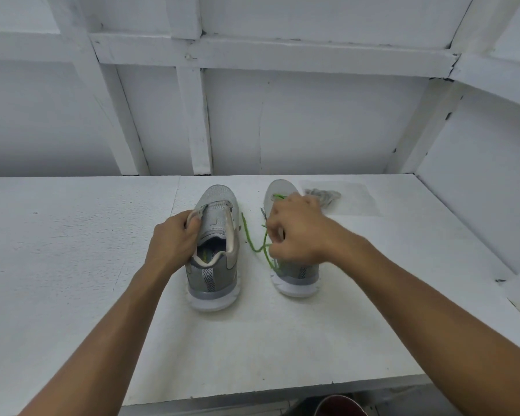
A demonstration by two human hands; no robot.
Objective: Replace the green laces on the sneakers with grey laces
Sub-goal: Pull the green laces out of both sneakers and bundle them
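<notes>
Head view shows the left hand with fingers curled round the upper edge of the unlaced left sneaker on the counter. The right hand pinches the green lace over the right sneaker; grey laces lie bundled just beyond it.

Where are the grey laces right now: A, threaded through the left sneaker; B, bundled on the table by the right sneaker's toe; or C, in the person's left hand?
B: the grey laces lie in a loose bundle on the table, beside the toe of the right sneaker.
</notes>
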